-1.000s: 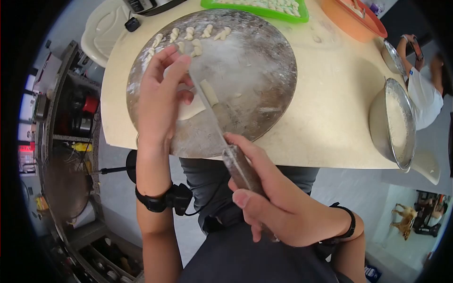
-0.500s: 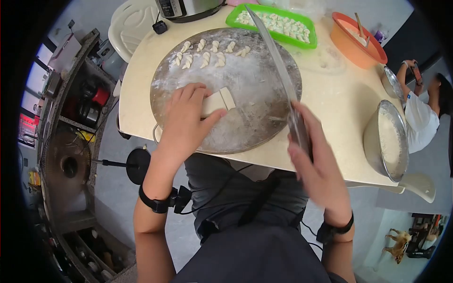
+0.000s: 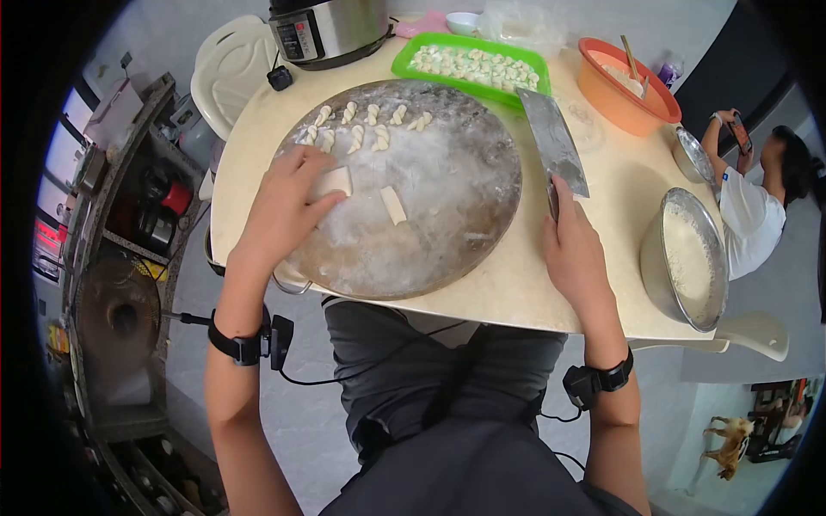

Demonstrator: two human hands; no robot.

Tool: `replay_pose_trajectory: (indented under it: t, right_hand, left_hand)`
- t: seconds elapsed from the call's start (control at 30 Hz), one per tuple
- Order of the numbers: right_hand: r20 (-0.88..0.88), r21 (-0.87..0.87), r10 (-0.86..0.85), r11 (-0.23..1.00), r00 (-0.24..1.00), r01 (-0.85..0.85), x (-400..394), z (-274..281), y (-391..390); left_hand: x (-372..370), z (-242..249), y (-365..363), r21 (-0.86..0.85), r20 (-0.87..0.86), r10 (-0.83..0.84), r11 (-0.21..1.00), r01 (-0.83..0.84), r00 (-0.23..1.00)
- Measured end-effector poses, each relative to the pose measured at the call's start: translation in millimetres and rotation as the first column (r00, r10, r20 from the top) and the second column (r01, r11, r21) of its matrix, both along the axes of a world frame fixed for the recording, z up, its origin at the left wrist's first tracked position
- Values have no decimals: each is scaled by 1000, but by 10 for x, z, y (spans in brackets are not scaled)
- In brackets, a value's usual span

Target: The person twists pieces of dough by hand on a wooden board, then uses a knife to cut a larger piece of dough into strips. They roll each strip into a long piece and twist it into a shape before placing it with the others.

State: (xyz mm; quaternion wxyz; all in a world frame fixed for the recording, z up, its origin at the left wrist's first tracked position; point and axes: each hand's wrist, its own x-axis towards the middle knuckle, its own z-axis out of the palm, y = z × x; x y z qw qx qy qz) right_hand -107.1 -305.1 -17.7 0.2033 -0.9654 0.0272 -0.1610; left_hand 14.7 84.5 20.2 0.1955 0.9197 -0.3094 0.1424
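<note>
My left hand [image 3: 288, 202] curls around a pale dough block [image 3: 335, 181] on the left of the floured round board [image 3: 447, 215]; its fingers hide part of the block. A cut dough strip [image 3: 393, 205] lies apart, to the right of the block. My right hand [image 3: 575, 249] is closed on the handle of a cleaver [image 3: 555, 142]. The broad face of the blade shows, beyond the board's right edge and over the table. Several small dough twists [image 3: 381, 138] sit in two rows at the board's far side.
Behind the board stands a green tray [image 3: 400, 67] of small dough pieces, beside a rice-cooker-like appliance [image 3: 335, 33]. To the right are an orange basin [image 3: 615, 101] and a metal bowl [image 3: 658, 258] of flour. A seated person [image 3: 750, 215] holds a phone.
The dough strip now lies apart from the block. My left hand has moved left with the block. The cleaver has swung right, off the board, turning its blade face into view.
</note>
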Motion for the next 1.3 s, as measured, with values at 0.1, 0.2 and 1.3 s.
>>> replay_pose_trajectory:
  t: [0.1,0.2,1.3]
  right_hand:
    - [-50,-37,-48,998,998,47,41,-123,-32]
    - [-76,-139,-145,981,986,134,103,-221,-130]
    - [427,-254,40,964,903,77,59,272,122]
  left_hand:
    - [-97,-17,-220,80,203,-156,987,143,967]
    - [-171,-48,-486,169,97,-364,923,345,926]
    - [-1560,-345,-701,220,-104,44,975,-20,994]
